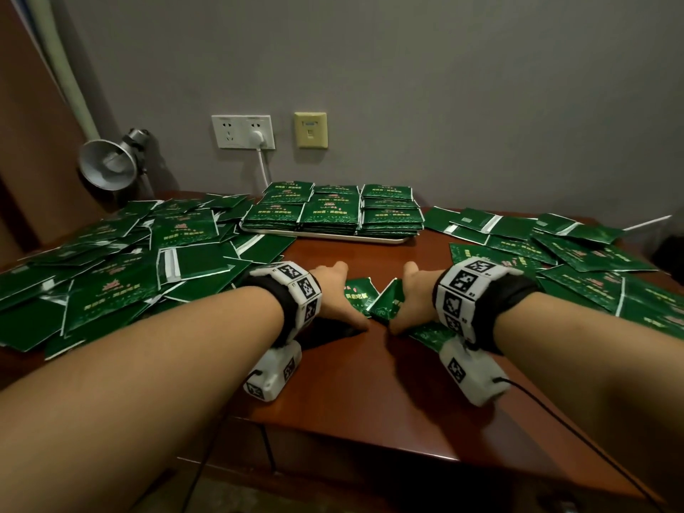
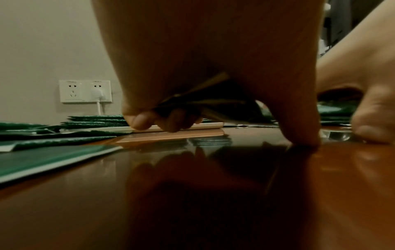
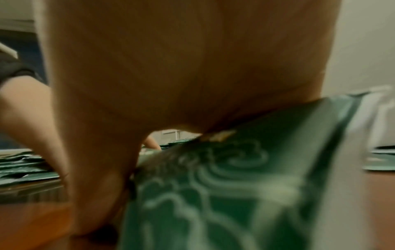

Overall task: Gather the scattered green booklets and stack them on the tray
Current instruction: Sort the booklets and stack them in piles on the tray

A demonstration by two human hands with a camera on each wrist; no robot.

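Green everywhere, basically. Far left is a metal clamp lamp (image 1: 107, 164) by the wall, and under it a big messy heap of loose booklets (image 1: 111, 268) spilling across the left side of the brown wooden table (image 1: 370, 386).

Moving in, the left hand (image 1: 335, 296) is down on the table near the middle, fingers curled around the edges of a small bundle of booklets (image 1: 361, 294); the left wrist view shows several booklet edges fanned out in the grip, not squared up at all. The right hand (image 1: 411, 298) is pressed in on the bundle from the other side, thumb down near the table and a booklet bent up against the palm. So both hands are closed on the same bundle, looks like they're squeezing it together to tidy it.

Behind them near the wall sits the tray (image 1: 333, 236), already holding neat stacks (image 1: 333, 212) in rows. More scattered booklets (image 1: 555, 246) on the right.

What could go wrong: those covers look glossy and the bundle is fanned, so lifting it before it's aligned could let a few slide out. Squeezing harder could crease the one that's already bent. And the tray stacks are tall enough that a sloppy drop might knock them crooked.
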